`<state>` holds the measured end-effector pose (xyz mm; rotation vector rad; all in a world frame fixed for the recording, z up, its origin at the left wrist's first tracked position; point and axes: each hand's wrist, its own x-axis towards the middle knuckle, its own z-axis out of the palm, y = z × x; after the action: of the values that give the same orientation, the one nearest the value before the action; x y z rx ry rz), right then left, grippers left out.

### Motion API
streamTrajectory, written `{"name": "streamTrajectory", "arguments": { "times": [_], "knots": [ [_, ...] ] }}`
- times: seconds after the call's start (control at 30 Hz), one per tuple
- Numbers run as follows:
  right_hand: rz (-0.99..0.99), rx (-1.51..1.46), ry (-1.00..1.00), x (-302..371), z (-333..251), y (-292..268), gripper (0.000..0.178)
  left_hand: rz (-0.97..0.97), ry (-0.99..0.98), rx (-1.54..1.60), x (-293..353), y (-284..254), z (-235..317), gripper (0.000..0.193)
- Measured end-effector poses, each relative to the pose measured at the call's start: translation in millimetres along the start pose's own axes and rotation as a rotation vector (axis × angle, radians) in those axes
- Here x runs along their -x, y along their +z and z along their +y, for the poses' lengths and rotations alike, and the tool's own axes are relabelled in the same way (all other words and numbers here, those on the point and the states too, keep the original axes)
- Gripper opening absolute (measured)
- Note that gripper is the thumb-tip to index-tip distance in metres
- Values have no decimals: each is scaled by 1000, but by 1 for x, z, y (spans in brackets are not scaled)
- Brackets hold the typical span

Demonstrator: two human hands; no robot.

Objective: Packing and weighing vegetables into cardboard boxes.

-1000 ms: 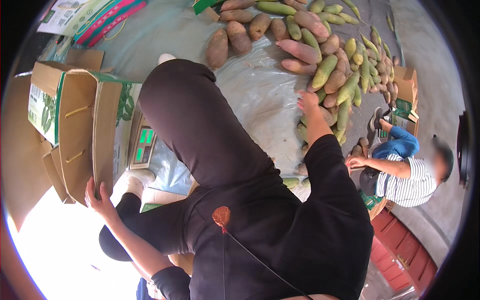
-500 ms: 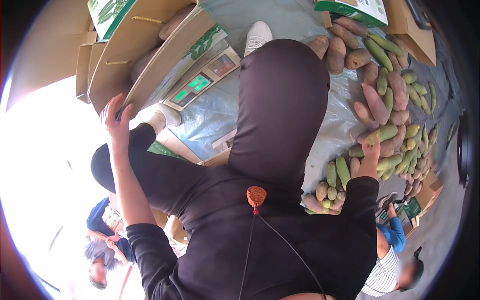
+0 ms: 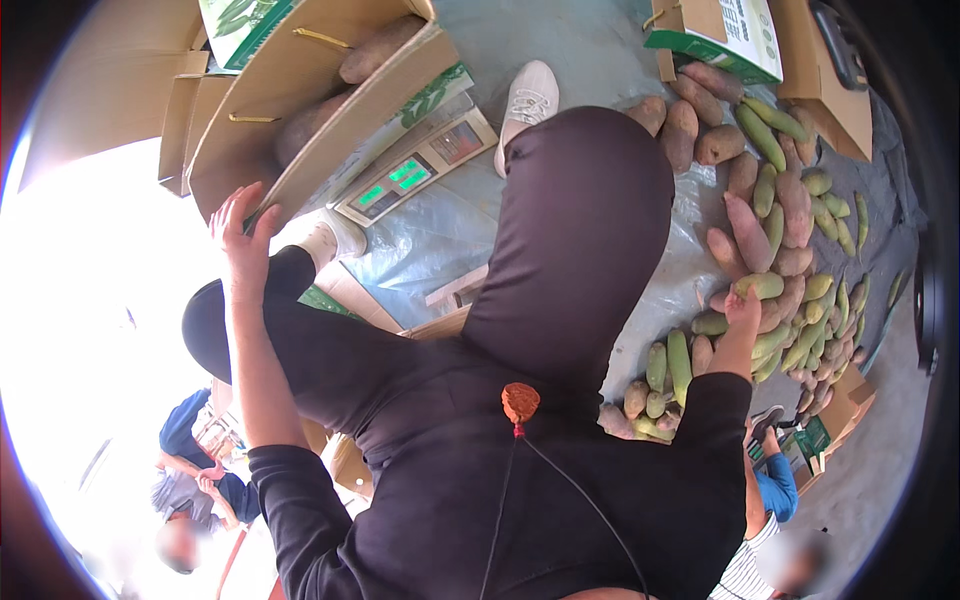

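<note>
My left hand [image 3: 243,240] is at the lower corner of an open cardboard box [image 3: 345,135], its fingers and thumb closed on the edge. Inside that box lie large reddish-brown long vegetables [image 3: 385,48]. The box stands tilted in view over a scale [image 3: 415,170] with a lit green display. Out to the right, my right hand [image 3: 742,305] grips one end of a long green vegetable [image 3: 762,286]. It is over a spread of similar green vegetables [image 3: 678,365] and reddish-brown ones [image 3: 750,230]; I cannot tell their exact kind.
Blue-grey plastic sheeting [image 3: 425,235] covers the floor around my shoe [image 3: 530,95]. A white and green carton [image 3: 725,45] stands at the far right. Another person [image 3: 200,490] is at lower left, and one in a striped top [image 3: 755,560] at lower right.
The view has shifted a little, moving the box and scale slightly right and down in it. My left hand stays on the box edge; my right hand still holds the green vegetable, now turned slightly.
</note>
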<state>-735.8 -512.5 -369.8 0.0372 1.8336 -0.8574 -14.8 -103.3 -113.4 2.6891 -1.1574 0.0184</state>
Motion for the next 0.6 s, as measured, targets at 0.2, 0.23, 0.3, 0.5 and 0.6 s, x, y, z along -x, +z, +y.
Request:
{"name": "streamTrajectory", "arguments": {
  "times": [0.2, 0.23, 0.3, 0.5, 0.6],
  "knots": [
    [-181, -9, -52, 58, 55, -9, 27, 29, 72, -11, 0, -2, 2, 33],
    [-233, -23, -56, 69, 65, -9, 28, 42, 64, -8, 1, -3, 2, 33],
    [-295, -35, -65, 92, 79, -6, 29, 11, 27, 28, 4, -7, 3, 33],
    [-641, 308, -200, 186, 72, 41, 36, -24, 14, 24, 7, -8, 5, 27],
    [-955, 540, -389, 265, 47, 108, 38, -6, 16, 47, 6, -8, 3, 27]
  ]
}}
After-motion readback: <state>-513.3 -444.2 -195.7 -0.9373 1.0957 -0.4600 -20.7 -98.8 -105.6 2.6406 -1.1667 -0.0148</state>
